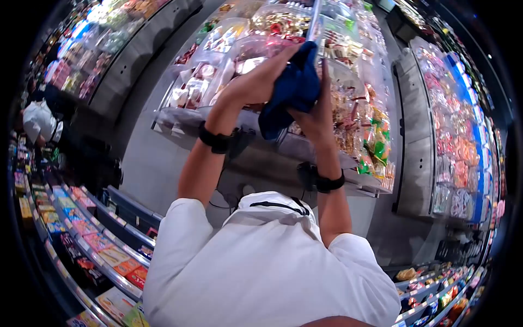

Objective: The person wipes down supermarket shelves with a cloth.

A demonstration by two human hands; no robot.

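A dark blue cloth [289,90] hangs bunched between my two hands, above a display of clear bins. My left hand [265,73] grips its left and upper side, with the fingers partly hidden by the fabric. On the right, my right hand [316,120] holds the cloth's lower right part, and some of its fingers are covered. Beneath the hands, clear bins [188,114] hold wrapped sweets and packets. Each wrist wears a black strap with a small device.
Packets in green and orange wrapping [379,136] lie at the display's right. Another display [417,131] stands further right. Shelves of boxed goods [109,248] run along the lower left. A person in a white top [38,121] bends at the far left.
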